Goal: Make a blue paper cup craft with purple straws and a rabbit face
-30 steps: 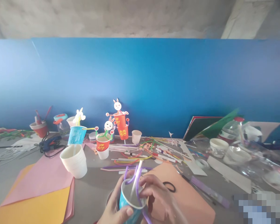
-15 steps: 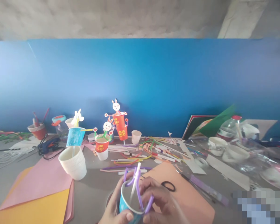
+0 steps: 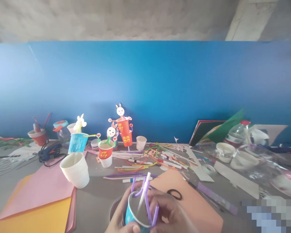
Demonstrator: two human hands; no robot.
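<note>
My left hand (image 3: 124, 215) is wrapped round a blue paper cup (image 3: 131, 216) whose open mouth tilts up toward me. A white straw (image 3: 144, 194) stands slanted inside the cup. Purple pipe cleaners (image 3: 148, 207) are bent over the cup's rim on the far and right sides. At the right rim, my right hand (image 3: 168, 212) has curled fingers against the bent pipe cleaner, with its thumb low beside the cup. The lower part of the cup is out of view. Beneath the hands lies an orange paper sheet (image 3: 196, 207) with black scissor handles (image 3: 175, 194) on it.
Stacked white cups (image 3: 75, 171) stand at left, with a blue cup figure (image 3: 78, 143) above them. Red cup rabbit figures (image 3: 123, 127) stand behind. Pink paper (image 3: 38, 191) lies at left. Markers and pipe cleaners (image 3: 135, 166) are scattered mid-table; a plastic bottle (image 3: 237, 132) is at right.
The blue cup, with its straw and purple pipe cleaners, has shifted slightly right and down in my hands. My right fingers have moved a little along the right rim.
</note>
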